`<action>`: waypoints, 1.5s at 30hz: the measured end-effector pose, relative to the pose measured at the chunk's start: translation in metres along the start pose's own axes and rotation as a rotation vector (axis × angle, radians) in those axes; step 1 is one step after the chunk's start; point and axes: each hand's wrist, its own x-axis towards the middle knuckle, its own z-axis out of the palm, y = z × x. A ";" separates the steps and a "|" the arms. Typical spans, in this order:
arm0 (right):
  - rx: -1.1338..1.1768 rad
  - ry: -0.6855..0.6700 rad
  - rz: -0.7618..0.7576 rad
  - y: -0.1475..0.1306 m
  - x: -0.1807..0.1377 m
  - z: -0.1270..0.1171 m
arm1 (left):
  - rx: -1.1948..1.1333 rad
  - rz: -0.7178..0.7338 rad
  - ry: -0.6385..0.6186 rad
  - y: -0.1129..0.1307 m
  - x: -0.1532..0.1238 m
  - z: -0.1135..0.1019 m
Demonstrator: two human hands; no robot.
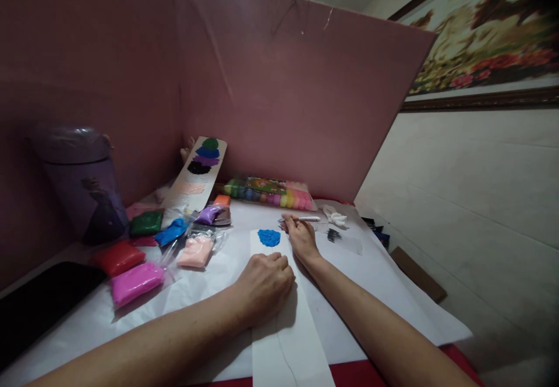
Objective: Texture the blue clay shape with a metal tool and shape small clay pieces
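Note:
A long white card lies on the white sheet, with a patch of blue clay near its far end and a thin line drawn down it. My left hand rests on the card just below the blue patch, fingers curled in; anything inside them is hidden. To the right of the blue clay, my right hand has its fingers pinched at a slim white pen-like tool. Beyond it are a crumpled white piece and a small dark lump on clear film.
Packets of coloured clay, including pink, red and peach, lie at left. A tumbler stands behind them. A painted card leans near the pink partition, beside a multicoloured clay pack.

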 end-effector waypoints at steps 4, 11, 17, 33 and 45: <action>0.059 0.043 0.022 -0.008 -0.002 0.001 | 0.007 -0.010 -0.005 0.000 0.000 0.000; 0.165 -0.002 -0.086 -0.021 -0.008 -0.002 | 0.007 -0.016 -0.025 0.001 0.001 -0.003; 0.204 -0.039 -0.087 -0.020 -0.007 -0.001 | 0.009 -0.005 -0.015 0.001 0.001 -0.003; 0.241 -0.053 0.084 -0.015 -0.003 0.002 | -0.015 -0.014 0.006 0.000 0.000 0.000; 0.161 -0.105 0.068 -0.014 -0.002 0.002 | -0.044 -0.016 -0.019 -0.003 0.000 0.001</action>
